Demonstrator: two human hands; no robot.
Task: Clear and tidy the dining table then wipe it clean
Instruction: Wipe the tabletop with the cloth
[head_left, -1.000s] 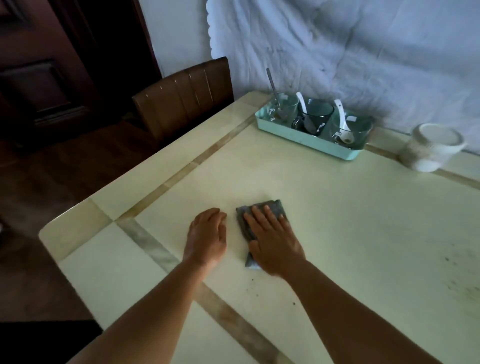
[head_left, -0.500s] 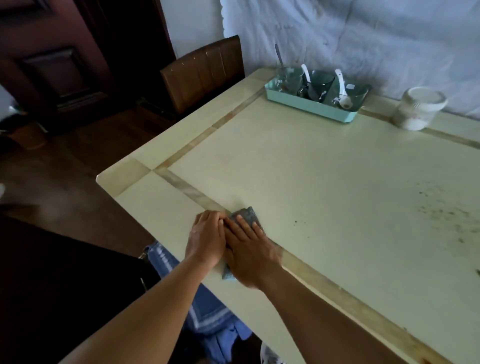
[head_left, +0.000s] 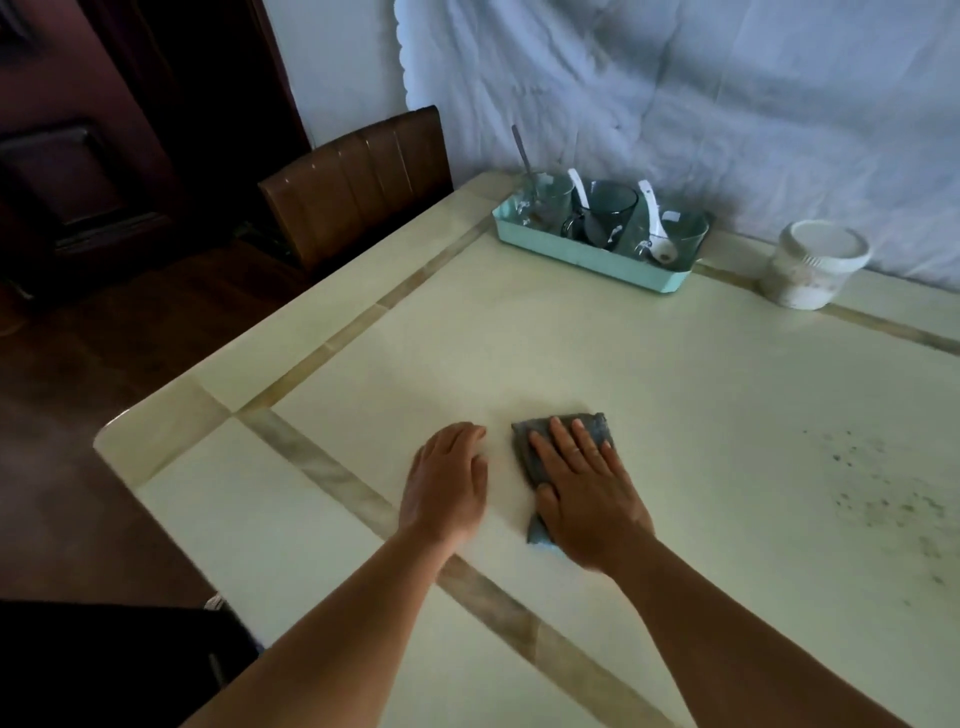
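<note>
A folded grey cloth (head_left: 597, 423) lies on the cream dining table (head_left: 571, 338). My right hand (head_left: 584, 493) presses flat on it with straight, spread fingers and covers most of it. My left hand (head_left: 449, 483) rests palm down on the bare tabletop just left of the cloth, apart from it. Dark specks and smears (head_left: 878, 493) mark the tabletop to the right of my hands.
A teal tray (head_left: 571, 257) at the far edge holds glass cups and spoons. A white lidded jar (head_left: 813, 262) stands to its right. A brown chair (head_left: 358, 176) is at the table's left side. White fabric hangs behind the table.
My right hand has pushed the cloth away from the near edge toward the middle of the table. My left hand has separated from it and lies beside it.
</note>
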